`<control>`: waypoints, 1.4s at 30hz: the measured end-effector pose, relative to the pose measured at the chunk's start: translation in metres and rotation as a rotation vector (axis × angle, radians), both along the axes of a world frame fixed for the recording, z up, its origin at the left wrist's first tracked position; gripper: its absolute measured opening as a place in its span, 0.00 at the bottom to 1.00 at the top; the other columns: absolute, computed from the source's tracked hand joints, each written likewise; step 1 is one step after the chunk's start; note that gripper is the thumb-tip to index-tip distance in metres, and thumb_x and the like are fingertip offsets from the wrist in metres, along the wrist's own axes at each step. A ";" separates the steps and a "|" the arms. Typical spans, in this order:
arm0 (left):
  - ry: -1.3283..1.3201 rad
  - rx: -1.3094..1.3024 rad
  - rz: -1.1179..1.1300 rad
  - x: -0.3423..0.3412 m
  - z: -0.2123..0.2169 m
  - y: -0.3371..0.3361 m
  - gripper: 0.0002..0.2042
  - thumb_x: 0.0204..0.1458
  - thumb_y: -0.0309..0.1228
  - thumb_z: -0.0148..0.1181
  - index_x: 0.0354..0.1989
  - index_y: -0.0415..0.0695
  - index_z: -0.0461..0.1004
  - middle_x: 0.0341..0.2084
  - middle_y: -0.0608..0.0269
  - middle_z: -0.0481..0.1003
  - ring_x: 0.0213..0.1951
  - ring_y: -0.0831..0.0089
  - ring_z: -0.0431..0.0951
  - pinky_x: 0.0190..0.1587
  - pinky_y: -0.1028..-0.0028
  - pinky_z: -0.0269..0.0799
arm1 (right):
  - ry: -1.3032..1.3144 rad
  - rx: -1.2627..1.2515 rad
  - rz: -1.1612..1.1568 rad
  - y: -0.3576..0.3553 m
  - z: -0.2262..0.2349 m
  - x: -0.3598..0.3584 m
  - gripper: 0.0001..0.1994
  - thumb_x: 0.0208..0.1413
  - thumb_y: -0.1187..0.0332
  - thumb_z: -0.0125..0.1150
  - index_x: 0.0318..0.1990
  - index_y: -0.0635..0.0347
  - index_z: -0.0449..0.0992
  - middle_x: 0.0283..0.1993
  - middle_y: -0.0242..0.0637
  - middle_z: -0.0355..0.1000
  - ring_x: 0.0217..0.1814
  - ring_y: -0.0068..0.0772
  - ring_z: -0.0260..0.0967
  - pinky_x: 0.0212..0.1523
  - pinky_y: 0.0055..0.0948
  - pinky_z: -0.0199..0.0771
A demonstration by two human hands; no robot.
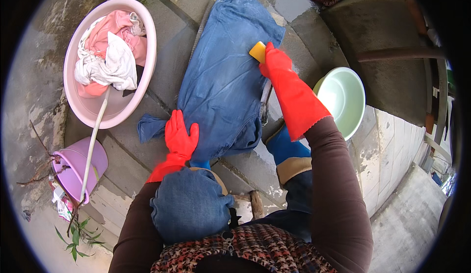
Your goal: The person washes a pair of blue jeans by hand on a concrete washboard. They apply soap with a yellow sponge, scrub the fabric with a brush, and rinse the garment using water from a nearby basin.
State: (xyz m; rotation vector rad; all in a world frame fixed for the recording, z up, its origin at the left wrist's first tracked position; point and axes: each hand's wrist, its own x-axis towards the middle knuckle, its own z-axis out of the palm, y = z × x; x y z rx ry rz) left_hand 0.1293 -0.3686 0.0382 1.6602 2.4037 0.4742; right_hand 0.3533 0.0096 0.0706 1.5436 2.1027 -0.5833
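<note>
A wet blue denim garment (225, 77) lies spread over a board whose pale edge (198, 40) shows beside it. My right hand (278, 66), in a red rubber glove, grips a yellow block (257, 52) against the garment's right side near its far end. Whether the block is a brush or a bar of soap I cannot tell. My left hand (180, 135), gloved the same way, rests flat on the near left part of the denim with fingers stretched out and thumb apart. A twisted end of the denim (150, 128) sticks out left of it.
At the left stands a pink oval tub (150, 72) with pink and white laundry. A pale stick (93, 145) leans into it, over a purple bucket (100, 158). To my right sits a pale green basin (360, 94). A dark chair-like frame (392, 52) stands beyond.
</note>
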 end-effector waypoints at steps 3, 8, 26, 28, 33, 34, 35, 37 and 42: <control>0.007 -0.008 0.003 0.001 -0.005 0.001 0.36 0.60 0.47 0.62 0.70 0.32 0.65 0.67 0.35 0.69 0.64 0.38 0.71 0.68 0.50 0.64 | 0.126 0.209 -0.140 -0.001 0.034 0.095 0.48 0.50 0.56 0.76 0.76 0.59 0.56 0.58 0.55 0.78 0.61 0.58 0.76 0.59 0.48 0.77; 0.023 -0.062 0.002 0.000 -0.007 -0.002 0.36 0.61 0.47 0.61 0.70 0.32 0.64 0.68 0.35 0.67 0.65 0.38 0.70 0.69 0.51 0.63 | 0.167 0.217 -0.897 -0.025 0.034 0.294 0.43 0.53 0.58 0.76 0.73 0.64 0.60 0.60 0.53 0.77 0.60 0.53 0.77 0.60 0.44 0.77; -0.142 -0.029 -0.799 0.068 0.025 0.100 0.24 0.60 0.49 0.58 0.61 0.54 0.81 0.67 0.56 0.72 0.72 0.46 0.63 0.75 0.44 0.50 | -0.003 -0.012 -0.611 -0.105 -0.084 0.115 0.47 0.60 0.52 0.62 0.80 0.68 0.47 0.57 0.62 0.77 0.62 0.61 0.76 0.62 0.51 0.75; -0.148 -0.022 -0.800 0.065 0.019 0.096 0.24 0.60 0.50 0.58 0.60 0.54 0.81 0.67 0.56 0.73 0.72 0.46 0.64 0.76 0.44 0.49 | 0.019 0.073 -0.715 -0.118 -0.096 0.108 0.44 0.62 0.57 0.61 0.81 0.59 0.47 0.53 0.60 0.78 0.56 0.60 0.77 0.57 0.48 0.77; -0.192 0.023 -0.798 0.063 0.016 0.099 0.25 0.59 0.51 0.59 0.60 0.52 0.82 0.67 0.56 0.73 0.72 0.46 0.64 0.76 0.44 0.49 | 0.614 0.381 -0.558 -0.171 -0.064 0.106 0.35 0.67 0.71 0.57 0.81 0.43 0.57 0.43 0.50 0.77 0.44 0.52 0.78 0.48 0.42 0.78; -0.207 0.031 -0.791 0.063 0.016 0.098 0.25 0.59 0.51 0.59 0.59 0.52 0.82 0.67 0.55 0.73 0.72 0.46 0.64 0.76 0.44 0.49 | 0.612 0.403 -0.428 -0.189 -0.051 0.103 0.35 0.67 0.73 0.56 0.80 0.39 0.58 0.44 0.49 0.77 0.45 0.50 0.79 0.47 0.41 0.79; -0.220 0.038 -0.784 0.063 0.017 0.098 0.25 0.59 0.51 0.59 0.59 0.52 0.82 0.66 0.55 0.73 0.72 0.45 0.63 0.76 0.44 0.49 | 0.609 0.154 -0.433 -0.208 -0.038 0.100 0.34 0.68 0.69 0.56 0.80 0.33 0.58 0.48 0.51 0.77 0.50 0.52 0.78 0.52 0.42 0.78; -0.227 0.029 -0.746 0.062 0.018 0.096 0.25 0.59 0.51 0.59 0.58 0.51 0.83 0.66 0.53 0.73 0.72 0.44 0.63 0.76 0.44 0.48 | 0.506 -0.155 -0.344 -0.238 -0.013 0.090 0.30 0.71 0.59 0.52 0.79 0.22 0.58 0.59 0.53 0.74 0.62 0.55 0.73 0.63 0.43 0.71; -0.280 0.049 -0.729 0.061 0.012 0.093 0.24 0.58 0.51 0.60 0.57 0.50 0.83 0.65 0.50 0.74 0.72 0.44 0.64 0.77 0.43 0.46 | 0.080 -0.220 -0.280 -0.133 -0.003 0.051 0.26 0.73 0.51 0.47 0.77 0.15 0.59 0.64 0.52 0.75 0.64 0.59 0.74 0.66 0.47 0.71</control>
